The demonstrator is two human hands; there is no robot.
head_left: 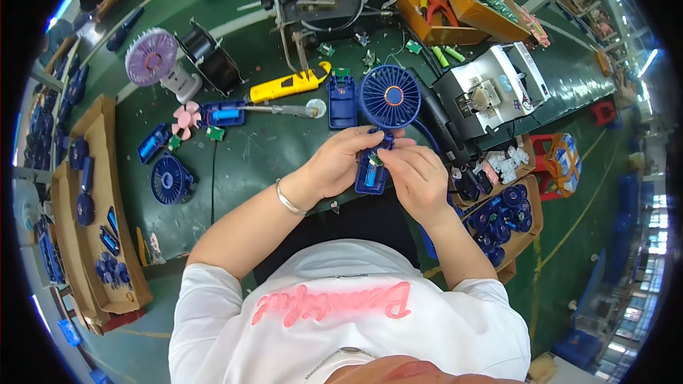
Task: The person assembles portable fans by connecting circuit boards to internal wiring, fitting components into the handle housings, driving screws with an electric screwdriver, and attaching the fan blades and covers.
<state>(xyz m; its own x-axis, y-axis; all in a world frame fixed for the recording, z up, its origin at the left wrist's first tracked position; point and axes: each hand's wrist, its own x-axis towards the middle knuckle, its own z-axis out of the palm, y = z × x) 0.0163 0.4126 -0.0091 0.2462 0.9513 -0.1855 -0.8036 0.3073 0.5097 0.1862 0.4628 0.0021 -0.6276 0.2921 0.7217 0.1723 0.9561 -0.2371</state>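
My left hand is closed around the neck of a blue handheld fan, its round grille pointing away from me. The fan's handle lies opened toward me, with a blue cylindrical battery inside. My right hand pinches at a small green circuit board at the top of the handle; its fingertips partly cover the board. Just beyond my hands, a blue handle shell rests on the green table. A clear-handled screwdriver lies left of that shell.
A yellow utility knife, a purple fan and a wire spool stand or lie to the left. Beyond is a metal soldering stand; a white machine is at right. Cardboard boxes with fan parts flank the table.
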